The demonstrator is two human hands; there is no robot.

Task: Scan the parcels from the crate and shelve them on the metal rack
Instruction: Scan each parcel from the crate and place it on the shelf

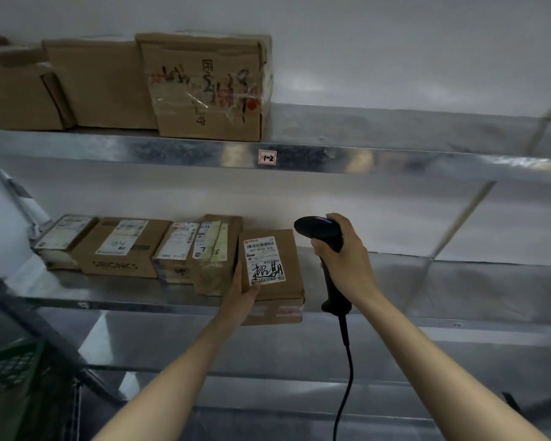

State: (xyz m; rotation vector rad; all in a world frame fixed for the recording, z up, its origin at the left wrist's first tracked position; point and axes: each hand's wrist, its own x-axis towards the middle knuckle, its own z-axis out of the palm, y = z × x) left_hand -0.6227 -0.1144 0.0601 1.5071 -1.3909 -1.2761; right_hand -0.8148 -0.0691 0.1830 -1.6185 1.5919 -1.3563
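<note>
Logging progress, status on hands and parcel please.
Left hand holds brown cardboard parcel at shelf edge. Right hand grips black handheld scanner. Nothing blocking.

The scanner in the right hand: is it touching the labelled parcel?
Apart. The head view shows shelf background between the scanner and the parcel.

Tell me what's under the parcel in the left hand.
The parcel rests partly on the middle shelf, its front edge overhanging. The left hand grips its left side; the underside is hidden.

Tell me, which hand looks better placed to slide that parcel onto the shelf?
Left. The left hand already holds the brown cardboard parcel at the metal shelf's edge; the right hand is occupied gripping the black handheld scanner.
</note>
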